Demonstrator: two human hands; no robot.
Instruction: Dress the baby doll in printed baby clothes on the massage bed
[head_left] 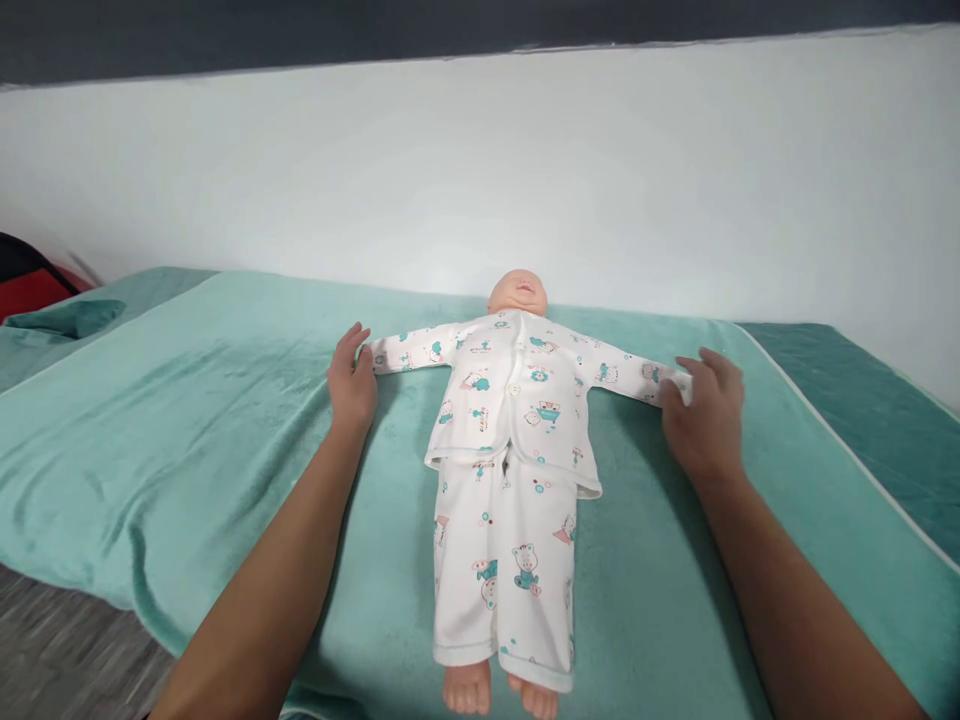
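A baby doll (517, 292) lies on its back with its arms stretched out to both sides. It wears a white pajama top (514, 390) with cartoon animal prints and matching pajama pants (502, 560); its bare feet stick out of the leg ends. My left hand (352, 382) is closed at the cuff of the sleeve on the left, fingers partly hidden behind the hand. At the other sleeve's end, my right hand (705, 415) has the cuff between thumb and fingers. The doll's own hands are not visible.
A green plush blanket (225, 400) with some wrinkles covers the bed under the doll. Behind it rises a white wall (480, 180) with a dark upper band. A red and black item (30, 280) stands at the far left, and grey flooring (67, 640) shows at the lower left.
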